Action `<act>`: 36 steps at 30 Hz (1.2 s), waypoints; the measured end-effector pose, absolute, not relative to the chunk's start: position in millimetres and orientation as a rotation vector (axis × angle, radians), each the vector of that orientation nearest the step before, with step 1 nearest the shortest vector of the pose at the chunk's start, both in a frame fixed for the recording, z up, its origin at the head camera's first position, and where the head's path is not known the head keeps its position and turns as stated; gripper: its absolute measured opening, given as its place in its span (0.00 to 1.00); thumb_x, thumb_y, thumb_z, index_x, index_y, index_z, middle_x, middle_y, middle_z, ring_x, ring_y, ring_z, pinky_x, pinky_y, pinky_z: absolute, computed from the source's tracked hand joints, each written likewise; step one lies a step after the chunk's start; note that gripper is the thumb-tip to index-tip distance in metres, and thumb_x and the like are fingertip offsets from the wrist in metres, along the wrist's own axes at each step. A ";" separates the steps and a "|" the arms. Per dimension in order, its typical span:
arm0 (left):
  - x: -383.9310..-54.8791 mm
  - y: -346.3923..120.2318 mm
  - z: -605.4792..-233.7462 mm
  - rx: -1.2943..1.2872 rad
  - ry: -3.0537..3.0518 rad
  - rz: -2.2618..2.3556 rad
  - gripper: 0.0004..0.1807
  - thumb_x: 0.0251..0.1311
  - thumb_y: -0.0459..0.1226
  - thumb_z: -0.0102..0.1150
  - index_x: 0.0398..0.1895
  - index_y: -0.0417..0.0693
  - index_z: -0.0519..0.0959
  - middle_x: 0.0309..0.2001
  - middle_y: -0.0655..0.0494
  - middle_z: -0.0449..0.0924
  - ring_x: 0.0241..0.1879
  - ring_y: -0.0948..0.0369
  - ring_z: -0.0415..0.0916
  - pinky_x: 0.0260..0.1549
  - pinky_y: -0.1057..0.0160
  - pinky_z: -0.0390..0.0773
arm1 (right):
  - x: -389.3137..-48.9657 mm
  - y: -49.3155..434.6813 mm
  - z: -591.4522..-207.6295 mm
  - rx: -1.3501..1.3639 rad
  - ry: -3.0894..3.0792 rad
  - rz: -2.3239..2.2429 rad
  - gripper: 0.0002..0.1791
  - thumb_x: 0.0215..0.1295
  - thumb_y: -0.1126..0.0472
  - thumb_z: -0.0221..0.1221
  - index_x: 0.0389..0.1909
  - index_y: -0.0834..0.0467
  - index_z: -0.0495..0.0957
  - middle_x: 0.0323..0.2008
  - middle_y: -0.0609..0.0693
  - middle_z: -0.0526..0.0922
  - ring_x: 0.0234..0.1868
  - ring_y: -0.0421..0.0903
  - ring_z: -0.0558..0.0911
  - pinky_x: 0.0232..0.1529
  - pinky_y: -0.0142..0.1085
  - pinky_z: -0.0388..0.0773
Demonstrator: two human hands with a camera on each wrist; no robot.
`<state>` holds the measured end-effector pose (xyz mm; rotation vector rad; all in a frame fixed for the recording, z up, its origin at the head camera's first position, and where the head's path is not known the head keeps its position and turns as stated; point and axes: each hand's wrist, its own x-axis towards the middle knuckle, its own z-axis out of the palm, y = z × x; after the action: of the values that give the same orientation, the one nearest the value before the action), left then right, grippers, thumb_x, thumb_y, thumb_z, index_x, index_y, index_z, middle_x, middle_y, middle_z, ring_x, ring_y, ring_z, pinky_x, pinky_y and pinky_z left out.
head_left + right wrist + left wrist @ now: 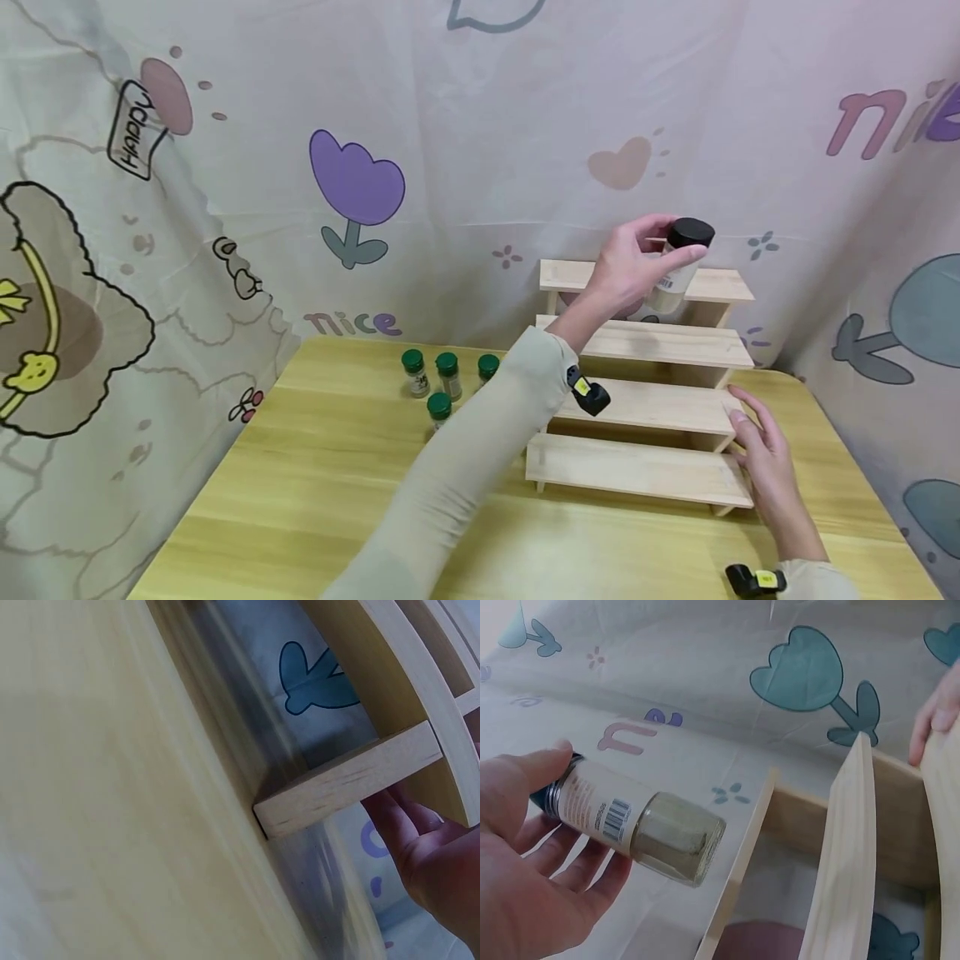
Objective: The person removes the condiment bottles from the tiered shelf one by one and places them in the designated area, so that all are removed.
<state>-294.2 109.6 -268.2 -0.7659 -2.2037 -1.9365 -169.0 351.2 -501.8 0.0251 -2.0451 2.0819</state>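
My left hand (626, 262) holds a glass spice jar (672, 287) by its upper part, just above the top tier of a stepped wooden shelf (637, 467). The jar has a black lid, a printed label with a barcode, and pale contents in its clear lower end (679, 836). In the left wrist view it lies tilted, thumb at the lid and fingers beneath the label. At the shelf's right end, my right hand (768, 462) grips the side near the second-lowest tier. The right wrist view shows its fingers (394, 825) behind a wooden support, their tips partly hidden.
Several small jars with green lids (447, 375) stand on the wooden table (300, 467) left of the shelf, some partly hidden by my left sleeve (457, 467). A printed cloth (480, 167) hangs close behind the table and along both sides.
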 end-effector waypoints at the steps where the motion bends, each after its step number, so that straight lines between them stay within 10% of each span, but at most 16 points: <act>1: -293.1 106.0 -268.1 -0.776 -2.207 -1.936 0.23 0.59 0.38 0.76 0.57 0.48 0.83 0.44 0.64 0.85 0.39 0.71 0.79 0.39 0.76 0.79 | -168.7 352.5 -501.2 0.031 -2.034 2.090 0.27 0.82 0.57 0.48 0.78 0.50 0.62 0.54 0.35 0.78 0.49 0.30 0.81 0.38 0.29 0.82; 36: -243.9 -51.9 -286.7 -0.754 -1.921 -1.960 0.22 0.60 0.30 0.72 0.57 0.37 0.81 0.51 0.46 0.84 0.49 0.55 0.83 0.54 0.52 0.82 | -168.0 361.4 -495.1 0.177 -2.109 2.112 0.27 0.82 0.60 0.48 0.78 0.49 0.62 0.53 0.33 0.77 0.47 0.31 0.83 0.37 0.30 0.84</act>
<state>-243.9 -51.9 -286.7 -0.7541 -1.9207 -1.9602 -168.0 361.4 -495.1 0.1772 -2.1087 2.1121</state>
